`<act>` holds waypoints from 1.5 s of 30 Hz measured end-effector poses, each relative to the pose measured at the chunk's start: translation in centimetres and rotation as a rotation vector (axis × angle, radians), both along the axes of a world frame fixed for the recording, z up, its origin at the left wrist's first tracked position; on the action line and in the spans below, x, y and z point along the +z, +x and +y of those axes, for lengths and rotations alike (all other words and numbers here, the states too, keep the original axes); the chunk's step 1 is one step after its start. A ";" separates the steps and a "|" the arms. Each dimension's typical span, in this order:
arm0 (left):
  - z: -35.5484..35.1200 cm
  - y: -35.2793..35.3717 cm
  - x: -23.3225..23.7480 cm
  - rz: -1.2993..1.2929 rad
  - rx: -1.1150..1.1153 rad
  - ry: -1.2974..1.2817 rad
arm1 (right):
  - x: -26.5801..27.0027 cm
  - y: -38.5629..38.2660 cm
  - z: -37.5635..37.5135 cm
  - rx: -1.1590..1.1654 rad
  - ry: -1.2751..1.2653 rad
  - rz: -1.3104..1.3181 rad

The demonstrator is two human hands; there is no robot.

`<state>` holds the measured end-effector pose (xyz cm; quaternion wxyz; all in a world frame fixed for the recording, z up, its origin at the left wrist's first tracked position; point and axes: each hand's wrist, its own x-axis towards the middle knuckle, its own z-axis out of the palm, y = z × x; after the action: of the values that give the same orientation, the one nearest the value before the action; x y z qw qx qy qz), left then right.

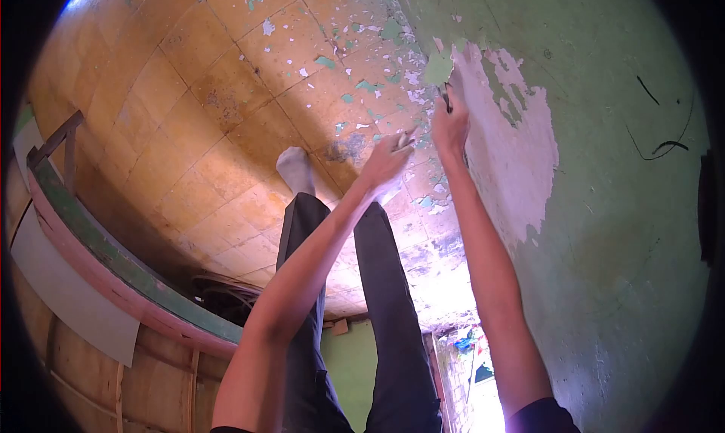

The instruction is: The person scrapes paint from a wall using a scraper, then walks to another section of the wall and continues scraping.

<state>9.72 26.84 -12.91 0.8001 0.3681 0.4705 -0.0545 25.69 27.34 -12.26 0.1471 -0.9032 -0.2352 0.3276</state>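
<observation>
Green wall [619,236] at right, large bare patch [513,161] in its paint; tiled floor [189,131] beside it, flakes [367,87] near the wall base. Right hand [451,123]: grip closed on dark tool [448,99] at the patch's edge. Left hand [388,159]: fingers curled over the floor, can't tell if holding anything.
</observation>
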 end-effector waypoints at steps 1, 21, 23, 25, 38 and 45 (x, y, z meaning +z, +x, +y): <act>-0.5 -0.6 -0.9 -0.011 0.002 0.080 | 0.6 -0.6 -1.1 -0.050 0.049 -0.014; -3.2 -5.3 -0.6 0.014 0.098 0.144 | -1.0 -2.0 0.2 -0.103 0.346 -0.009; -2.5 -5.7 -1.0 0.002 0.095 0.147 | -3.4 -2.3 2.5 0.015 0.439 -0.174; -1.8 -6.1 -0.5 -0.019 0.093 0.145 | -6.5 -2.9 2.9 0.103 0.579 -0.370; -1.7 -7.4 0.5 0.022 0.103 0.127 | 0.9 -3.0 4.4 -0.139 0.565 0.065; -1.4 -6.7 1.3 -0.066 0.134 0.106 | 9.9 -4.9 -3.0 -0.480 0.505 0.263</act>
<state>3.03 25.40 -11.63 0.7963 0.3794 0.4697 0.0363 20.77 24.30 -2.38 0.4669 -0.8181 -0.0690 0.3286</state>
